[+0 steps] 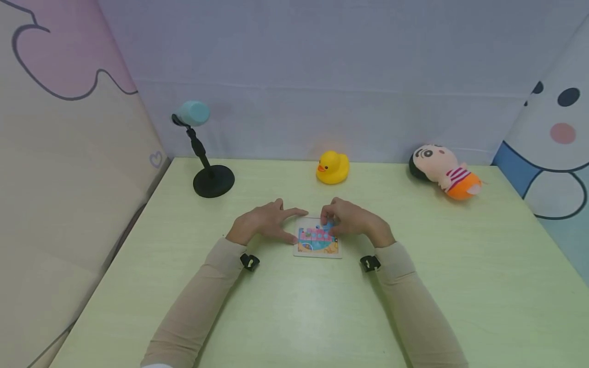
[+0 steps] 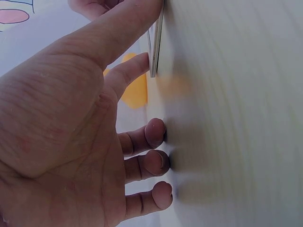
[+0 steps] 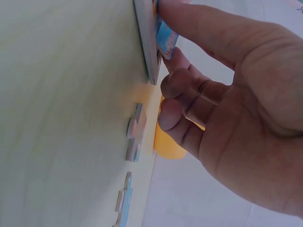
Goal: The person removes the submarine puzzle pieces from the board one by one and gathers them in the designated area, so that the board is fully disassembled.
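Observation:
A small jigsaw puzzle in a pale tray (image 1: 317, 256) lies flat on the table, its picture pink, blue and sandy. My left hand (image 1: 268, 221) is at the tray's left side, thumb and forefinger spread against its edge. In the left wrist view the other fingers of that hand (image 2: 61, 123) rest loosely bent at the tabletop. Over the tray's upper right, my right hand (image 1: 352, 221) pinches a blue puzzle piece (image 3: 165, 40), tilted against the tray, between thumb and fingers. Part of the puzzle is hidden beneath the right hand.
Loose puzzle pieces (image 3: 136, 135) lie on the table beyond the right hand. A yellow rubber duck (image 1: 333, 167) stands behind the tray. At the back left is a black stand (image 1: 213, 181) with a light-blue head; a plush doll (image 1: 444, 173) lies at the back right.

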{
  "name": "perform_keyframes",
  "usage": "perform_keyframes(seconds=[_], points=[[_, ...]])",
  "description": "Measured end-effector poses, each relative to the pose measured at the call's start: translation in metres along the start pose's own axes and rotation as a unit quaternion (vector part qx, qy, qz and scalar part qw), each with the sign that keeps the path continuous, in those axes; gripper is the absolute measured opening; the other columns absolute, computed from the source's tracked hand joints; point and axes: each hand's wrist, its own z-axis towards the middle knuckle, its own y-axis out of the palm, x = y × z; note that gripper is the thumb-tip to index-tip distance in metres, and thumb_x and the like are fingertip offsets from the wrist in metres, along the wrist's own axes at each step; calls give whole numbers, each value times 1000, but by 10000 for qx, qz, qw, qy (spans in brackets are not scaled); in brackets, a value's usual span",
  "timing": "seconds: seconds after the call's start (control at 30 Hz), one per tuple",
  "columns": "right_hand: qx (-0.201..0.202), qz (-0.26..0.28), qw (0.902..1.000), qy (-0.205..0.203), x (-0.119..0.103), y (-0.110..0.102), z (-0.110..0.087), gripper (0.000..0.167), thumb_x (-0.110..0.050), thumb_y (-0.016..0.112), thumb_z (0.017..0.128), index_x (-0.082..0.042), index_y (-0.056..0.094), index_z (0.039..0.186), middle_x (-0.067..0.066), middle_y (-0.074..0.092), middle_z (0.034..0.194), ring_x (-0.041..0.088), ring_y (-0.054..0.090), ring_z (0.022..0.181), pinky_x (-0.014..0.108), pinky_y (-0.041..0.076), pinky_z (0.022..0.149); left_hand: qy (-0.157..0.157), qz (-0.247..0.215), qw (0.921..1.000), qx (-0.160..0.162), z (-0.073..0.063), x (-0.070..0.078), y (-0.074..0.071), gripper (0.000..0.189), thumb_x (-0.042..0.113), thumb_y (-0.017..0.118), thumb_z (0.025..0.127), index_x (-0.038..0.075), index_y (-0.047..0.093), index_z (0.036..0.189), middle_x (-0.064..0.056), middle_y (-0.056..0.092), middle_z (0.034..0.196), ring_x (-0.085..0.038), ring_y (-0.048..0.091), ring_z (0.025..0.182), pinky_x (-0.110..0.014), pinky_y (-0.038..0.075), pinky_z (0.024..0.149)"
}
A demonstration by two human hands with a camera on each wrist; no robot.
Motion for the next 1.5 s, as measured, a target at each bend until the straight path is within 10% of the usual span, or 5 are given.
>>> perform_keyframes(seconds=[1.5], points=[[677,833,9940,217,26,-36,-39,11,-12,66,97,-11,68,108,6,63,92,22,56,75,36,48,68,-71,-56,9999,65,1,-1,4,79,61,71,84,46,34,153,-9,43,118,-25,48,100,-35,44,74]])
